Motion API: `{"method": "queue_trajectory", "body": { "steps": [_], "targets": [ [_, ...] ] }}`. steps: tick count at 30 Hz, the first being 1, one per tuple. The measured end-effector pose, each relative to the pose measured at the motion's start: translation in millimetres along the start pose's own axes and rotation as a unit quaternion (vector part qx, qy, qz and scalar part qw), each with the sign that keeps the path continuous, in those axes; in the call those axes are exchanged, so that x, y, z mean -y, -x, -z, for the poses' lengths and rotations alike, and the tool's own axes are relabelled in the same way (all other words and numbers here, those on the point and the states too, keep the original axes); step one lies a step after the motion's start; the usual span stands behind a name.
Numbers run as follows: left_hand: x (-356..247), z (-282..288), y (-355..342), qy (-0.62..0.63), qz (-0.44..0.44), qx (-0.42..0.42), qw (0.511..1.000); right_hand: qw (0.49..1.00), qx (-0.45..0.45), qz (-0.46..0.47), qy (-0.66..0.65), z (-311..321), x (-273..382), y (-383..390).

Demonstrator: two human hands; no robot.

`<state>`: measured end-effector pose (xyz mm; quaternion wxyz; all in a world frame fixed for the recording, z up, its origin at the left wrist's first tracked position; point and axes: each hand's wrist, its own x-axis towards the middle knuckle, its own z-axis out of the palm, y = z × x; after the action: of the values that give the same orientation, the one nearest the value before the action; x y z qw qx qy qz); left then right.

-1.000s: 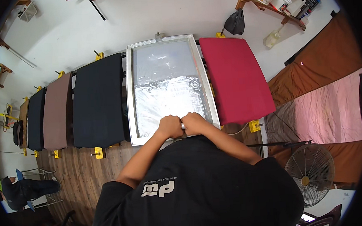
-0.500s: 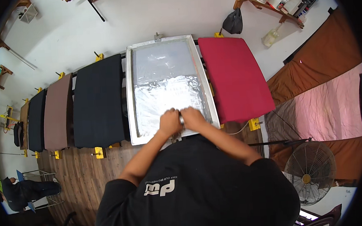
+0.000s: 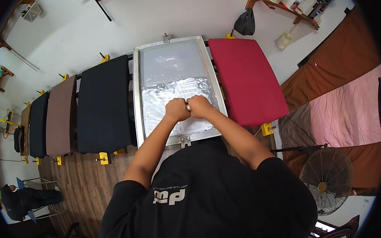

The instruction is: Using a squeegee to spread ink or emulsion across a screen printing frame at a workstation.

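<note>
We keep both fists close together over the big silver frame [image 3: 137, 91], which lies right in front of us, with its long sides running toward 12 and 6 o'clock. Our left hand [image 3: 177, 109] and right hand [image 3: 199, 105] are both curled closed, with the backs of the hands up. A small silver thing [image 3: 188, 107] peeks out between them, but our fingers hide the rest, so we cannot tell what we grip. Inside the frame we see a screen [image 3: 171, 59], dull gray at 12 o'clock and shiny and crinkly down by our fists. One clamp [image 3: 166, 38] sits on the frame's edge at 12 o'clock, and another, the near clamp [image 3: 185, 141], is at 6. Looking out from our fists, a red board [image 3: 247, 80] is at 2 o'clock, just beside the frame. At 9 o'clock there is a black board [image 3: 104, 104], then a brown board [image 3: 61, 118] farther off. A dark bag [image 3: 245, 23] hangs at 1 o'clock. Pink cloth [image 3: 347, 113] is at 3, and a round fan [image 3: 322, 185] stands at 4. Well away at 8 o'clock we see another person [image 3: 19, 203] in dark clothes.
</note>
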<state>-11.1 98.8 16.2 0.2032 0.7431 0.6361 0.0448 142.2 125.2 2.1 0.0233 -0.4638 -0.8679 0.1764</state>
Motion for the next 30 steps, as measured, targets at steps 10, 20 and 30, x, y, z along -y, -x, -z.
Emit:
{"method": "queue_trajectory", "body": {
  "steps": [10, 20, 30],
  "targets": [
    [-11, -26, 77, -0.013, -0.040, 0.047, 0.998, 0.998, 0.068, 0.017, 0.007, -8, 46, 77],
    [4, -18, 18, -0.007, -0.039, -0.042, 0.998, 0.999, 0.047, -0.015, -0.014, 8, 12, 17],
    [-11, -19, 71, -0.037, -0.074, 0.037, 0.996, 0.997, 0.058, 0.039, -0.012, -14, 34, 69]
  ]
}}
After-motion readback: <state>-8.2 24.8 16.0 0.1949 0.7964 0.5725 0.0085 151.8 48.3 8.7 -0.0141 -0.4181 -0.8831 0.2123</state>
